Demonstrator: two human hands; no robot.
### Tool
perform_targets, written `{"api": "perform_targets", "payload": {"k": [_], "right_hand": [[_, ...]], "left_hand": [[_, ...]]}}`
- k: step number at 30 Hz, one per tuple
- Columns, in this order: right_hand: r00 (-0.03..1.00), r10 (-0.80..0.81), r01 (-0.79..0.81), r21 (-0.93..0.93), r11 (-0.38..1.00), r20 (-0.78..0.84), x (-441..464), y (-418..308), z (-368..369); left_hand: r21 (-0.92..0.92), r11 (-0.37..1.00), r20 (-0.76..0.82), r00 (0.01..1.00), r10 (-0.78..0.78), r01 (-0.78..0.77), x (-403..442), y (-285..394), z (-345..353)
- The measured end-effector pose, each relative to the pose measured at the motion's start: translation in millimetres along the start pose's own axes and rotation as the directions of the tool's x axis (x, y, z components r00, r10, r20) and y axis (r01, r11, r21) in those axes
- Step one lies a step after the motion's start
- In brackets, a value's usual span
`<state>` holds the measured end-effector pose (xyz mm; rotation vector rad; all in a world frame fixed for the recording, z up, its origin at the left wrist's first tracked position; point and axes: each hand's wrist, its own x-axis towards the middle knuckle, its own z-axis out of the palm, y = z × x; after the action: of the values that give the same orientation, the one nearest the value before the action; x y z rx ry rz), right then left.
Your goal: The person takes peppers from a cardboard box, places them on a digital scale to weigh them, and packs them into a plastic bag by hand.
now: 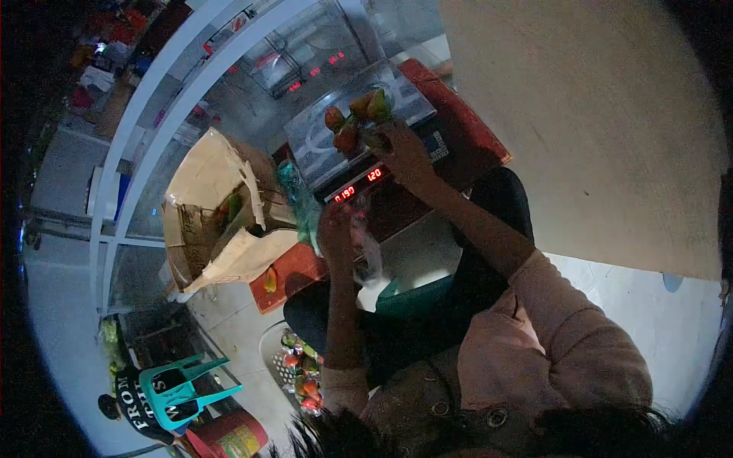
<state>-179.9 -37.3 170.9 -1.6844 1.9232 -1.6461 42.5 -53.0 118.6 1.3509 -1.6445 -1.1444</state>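
A digital scale (305,145) with a shiny flat pan and lit red digits stands in front of me. Several red and green peppers (346,137) lie grouped on its pan. At the pan's near edge, my right hand (403,153) has its fingers closed round a greenish pepper (376,140) beside that group. My left hand (336,227) is below the display, its fingers curled at a clear plastic bag (368,248) that hangs down toward my lap. Shadow hides part of its grip.
An open cardboard box (217,172) with some produce inside stands left of the scale. The scale rests on a red surface (473,122), where a yellowish pepper (270,279) lies. A white basket (267,347) holds bagged produce. A person (134,404) is near a teal stool (172,393).
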Motion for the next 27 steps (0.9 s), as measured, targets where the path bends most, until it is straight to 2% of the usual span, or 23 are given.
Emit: {"api": "perform_targets", "payload": {"k": [1, 2, 4, 5, 7, 8, 9, 11, 14, 15, 16, 18, 21, 22, 24, 26, 27], "right_hand": [[1.0, -0.029, 0.028, -0.085, 0.996, -0.004, 5.7, 9.6, 8.0], [0.998, -0.059, 0.057, -0.169, 0.984, -0.004, 9.2, 14.4, 14.2], [0.997, -0.072, 0.073, 0.034, 0.997, -0.025, 18.6, 6.8, 13.0], [0.996, -0.076, 0.08, 0.077, 0.994, -0.052, 19.8, 7.1, 15.1], [0.99, -0.083, 0.096, 0.106, 0.99, -0.118, 15.9, 13.5, 24.9], [0.984, -0.088, 0.103, 0.091, 0.991, -0.157, 12.3, 20.1, 30.4], [0.996, -0.05, 0.057, 0.091, 0.994, -0.076, 11.1, 25.8, 33.0], [0.996, 0.028, -0.036, 0.084, 0.996, 0.09, 11.0, 27.4, 32.0], [0.991, -0.12, 0.124, 0.079, 0.989, -0.061, 7.5, 13.5, 18.2], [0.996, -0.065, 0.077, 0.223, 0.972, -0.062, 7.5, 11.5, 18.1], [0.998, -0.01, 0.03, 0.363, 0.931, -0.057, 9.2, 9.4, 19.4], [0.999, 0.041, -0.021, 0.484, 0.875, -0.031, 13.6, 6.9, 19.4], [0.999, 0.031, -0.022, 0.439, 0.898, -0.013, 16.8, 4.5, 15.4], [1.0, 0.017, -0.006, 0.415, 0.91, -0.023, 14.3, 3.4, 13.7], [1.0, 0.002, -0.003, 0.258, 0.966, 0.007, 9.2, 13.5, 17.5], [0.996, 0.018, -0.017, -0.017, 1.0, 0.084, 3.3, 26.1, 26.2], [0.997, -0.004, 0.003, 0.005, 1.0, 0.081, 1.6, 25.4, 22.3]], "left_hand": [[0.197, 0.976, -0.019, 0.995, 0.101, -0.095, 11.8, 20.7, 0.8], [0.255, 0.961, -0.053, 0.99, 0.128, -0.11, 22.2, 41.6, 4.4], [0.369, 0.919, -0.114, 0.975, 0.189, -0.135, 43.5, 85.4, 14.3], [0.424, 0.894, -0.138, 0.965, 0.222, -0.145, 54.0, 101.8, 20.4], [0.625, 0.753, -0.127, 0.925, 0.358, -0.206, 77.2, 98.9, 34.1], [0.751, 0.614, -0.079, 0.889, 0.45, -0.244, 93.3, 73.9, 41.9], [0.852, 0.452, -0.017, 0.848, 0.529, -0.265, 104.8, 54.5, 47.6], [0.805, 0.487, 0.005, 0.825, 0.566, -0.339, 114.6, 41.3, 51.8], [0.792, 0.463, 0.008, 0.766, 0.643, -0.397, 118.0, 32.0, 55.1], [0.799, 0.442, 0.006, 0.742, 0.671, -0.407, 115.5, 31.2, 54.3], [0.754, 0.509, -0.005, 0.77, 0.638, -0.416, 112.8, 30.5, 53.8], [0.648, 0.634, -0.027, 0.819, 0.573, -0.423, 104.4, 43.1, 54.9], [0.692, 0.543, 0.01, 0.758, 0.652, -0.476, 111.4, 48.0, 58.2], [0.683, 0.586, 0.003, 0.804, 0.595, -0.436, 114.3, 48.8, 60.1], [0.662, 0.663, -0.006, 0.882, 0.471, -0.349, 124.6, 37.1, 62.8], [0.672, 0.632, 0.034, 0.868, 0.495, -0.386, 124.7, 27.9, 57.9], [0.678, 0.615, 0.054, 0.861, 0.506, -0.403, 121.7, 26.4, 55.1]]}}
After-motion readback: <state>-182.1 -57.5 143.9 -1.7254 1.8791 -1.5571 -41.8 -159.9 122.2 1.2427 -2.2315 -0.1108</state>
